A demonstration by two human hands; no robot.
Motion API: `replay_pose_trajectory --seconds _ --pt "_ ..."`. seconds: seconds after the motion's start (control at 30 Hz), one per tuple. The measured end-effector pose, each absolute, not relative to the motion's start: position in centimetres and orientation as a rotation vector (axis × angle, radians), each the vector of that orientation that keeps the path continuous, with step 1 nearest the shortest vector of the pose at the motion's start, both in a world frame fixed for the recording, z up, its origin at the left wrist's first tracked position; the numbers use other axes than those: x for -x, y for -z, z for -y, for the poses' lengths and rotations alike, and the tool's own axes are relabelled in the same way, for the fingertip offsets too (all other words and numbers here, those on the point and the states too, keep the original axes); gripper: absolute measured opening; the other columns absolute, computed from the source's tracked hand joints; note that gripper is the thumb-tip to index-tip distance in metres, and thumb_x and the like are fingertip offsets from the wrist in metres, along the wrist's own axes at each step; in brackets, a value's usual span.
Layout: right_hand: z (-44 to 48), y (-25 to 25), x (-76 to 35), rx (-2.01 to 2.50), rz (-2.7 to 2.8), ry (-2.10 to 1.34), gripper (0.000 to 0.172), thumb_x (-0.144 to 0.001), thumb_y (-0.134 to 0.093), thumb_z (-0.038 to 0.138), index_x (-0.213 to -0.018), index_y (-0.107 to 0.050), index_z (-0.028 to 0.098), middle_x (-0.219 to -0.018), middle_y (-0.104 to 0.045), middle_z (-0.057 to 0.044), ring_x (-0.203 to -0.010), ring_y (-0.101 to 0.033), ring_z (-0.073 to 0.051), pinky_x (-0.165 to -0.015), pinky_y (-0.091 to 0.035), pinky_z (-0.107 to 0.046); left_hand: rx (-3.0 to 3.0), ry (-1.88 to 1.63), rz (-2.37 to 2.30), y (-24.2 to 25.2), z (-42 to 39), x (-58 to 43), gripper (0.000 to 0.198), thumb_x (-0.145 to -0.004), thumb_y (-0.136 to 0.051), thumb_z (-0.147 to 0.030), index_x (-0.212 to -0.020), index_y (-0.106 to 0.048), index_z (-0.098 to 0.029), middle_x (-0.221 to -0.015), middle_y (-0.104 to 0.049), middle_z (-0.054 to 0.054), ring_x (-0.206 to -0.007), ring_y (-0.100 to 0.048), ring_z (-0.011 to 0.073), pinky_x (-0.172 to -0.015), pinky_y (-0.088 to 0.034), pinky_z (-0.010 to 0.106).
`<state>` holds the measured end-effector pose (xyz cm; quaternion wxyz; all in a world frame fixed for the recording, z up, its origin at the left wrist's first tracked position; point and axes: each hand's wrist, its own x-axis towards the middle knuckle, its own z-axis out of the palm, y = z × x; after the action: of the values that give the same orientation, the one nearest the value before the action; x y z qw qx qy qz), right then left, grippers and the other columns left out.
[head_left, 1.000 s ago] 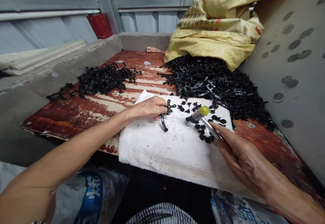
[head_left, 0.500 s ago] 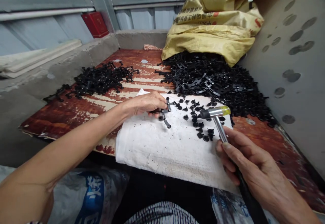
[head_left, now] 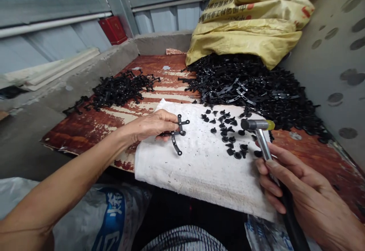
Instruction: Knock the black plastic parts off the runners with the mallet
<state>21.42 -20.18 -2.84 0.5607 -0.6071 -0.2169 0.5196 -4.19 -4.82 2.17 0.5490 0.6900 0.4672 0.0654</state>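
Note:
My left hand pinches a black cross-shaped plastic part and holds it just over a white cloth. My right hand is closed round the dark handle of a small hammer with a metal head and a yellow end. The hammer head hovers above several small black caps scattered on the cloth, to the right of the held part.
The cloth lies on a worn red board. A large heap of black parts spills from a yellow sack at the back right. A smaller pile of black parts lies at the back left. A grey wall stands on the right.
The hammer head has swung up and to the right, away from the caps. My left hand has kept its pinch on the cross-shaped part and drawn it slightly left.

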Motion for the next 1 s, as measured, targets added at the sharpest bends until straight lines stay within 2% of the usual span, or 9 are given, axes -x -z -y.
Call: replay_pose_trajectory --seconds 0.27,0.47,0.7,1.0 --pt "20.5 3.0 -21.5 1.443 0.527 -1.180 0.058 -0.044 -0.091 0.042 -0.096 -0.069 0.029 -0.060 -0.057 0.002 -0.040 -0.037 -0.009 -0.025 -0.032 -0.018 -1.450 -0.172 -1.042 -0.7 6.6 5.3 0.020 -0.085 -0.055 -0.023 -0.067 -0.056 -0.014 -0.046 -0.045 -0.004 -0.037 -0.034 0.0034 -0.038 -0.022 0.016" --pt "20.4 3.5 -21.6 1.479 0.528 -1.136 0.060 -0.041 -0.091 0.041 -0.097 -0.071 0.031 -0.061 -0.056 0.002 -0.039 -0.037 -0.009 -0.023 -0.031 -0.018 -1.243 -0.282 -1.071 0.5 7.1 5.5 0.018 -0.085 -0.059 -0.020 -0.068 -0.057 -0.011 -0.051 -0.052 -0.001 -0.035 -0.038 0.0023 -0.035 -0.021 0.015" --pt "20.0 3.3 -21.4 1.538 0.524 -1.096 0.062 -0.036 -0.090 0.041 -0.094 -0.071 0.030 -0.061 -0.054 0.002 -0.037 -0.035 -0.008 -0.022 -0.028 -0.018 -1.187 -0.310 -1.091 1.0 7.1 5.4 0.023 -0.090 -0.051 -0.014 -0.069 -0.059 -0.010 -0.051 -0.056 0.001 -0.033 -0.039 0.0016 -0.032 -0.021 0.013" --pt "20.2 3.3 -21.3 1.539 0.554 -1.121 0.054 -0.045 -0.088 0.038 -0.096 -0.071 0.030 -0.063 -0.052 0.002 -0.039 -0.036 -0.009 -0.023 -0.030 -0.018 -1.158 -0.285 -1.147 0.3 7.3 4.8 0.028 -0.092 -0.045 -0.007 -0.067 -0.057 -0.011 -0.044 -0.050 -0.001 -0.030 -0.036 0.0013 -0.031 -0.018 0.012"
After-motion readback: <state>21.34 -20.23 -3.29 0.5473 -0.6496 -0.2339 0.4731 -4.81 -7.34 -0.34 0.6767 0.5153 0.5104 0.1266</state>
